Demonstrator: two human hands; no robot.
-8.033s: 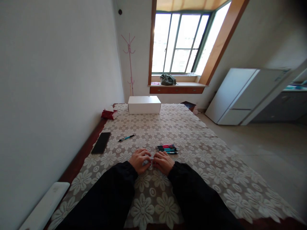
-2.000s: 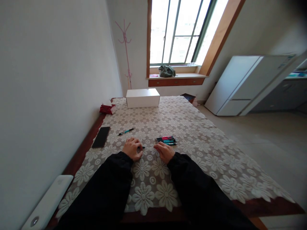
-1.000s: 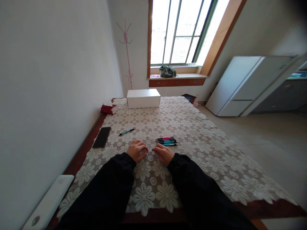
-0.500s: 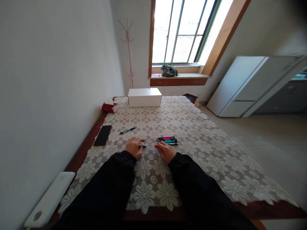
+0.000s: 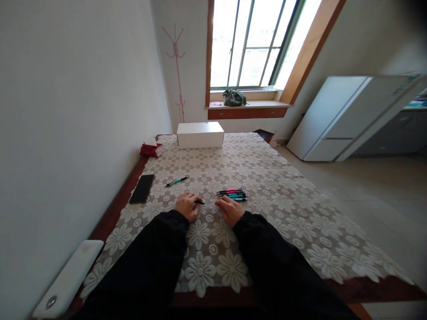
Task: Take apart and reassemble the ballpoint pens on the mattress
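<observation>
My left hand is closed in a pinch on a black pen part, whose end sticks out to the right. My right hand is also closed, its fingertips on the other end of a thin, pale, rod-like piece. This piece spans the gap between the hands, in line with the black part; whether the two are joined is too small to tell. Just beyond my right hand lies a bundle of several pens, red, black and teal. A single teal-and-black pen lies apart, beyond my left hand.
A lace cloth with flowers covers the table. A black phone lies at the left, and a red packet sits by the wall. At the far end stands a white box. A white power strip runs along the near left edge.
My left fingers have closed further around the black pen part, which now tilts slightly. My right hand stays almost in place. The view has shifted a little.
</observation>
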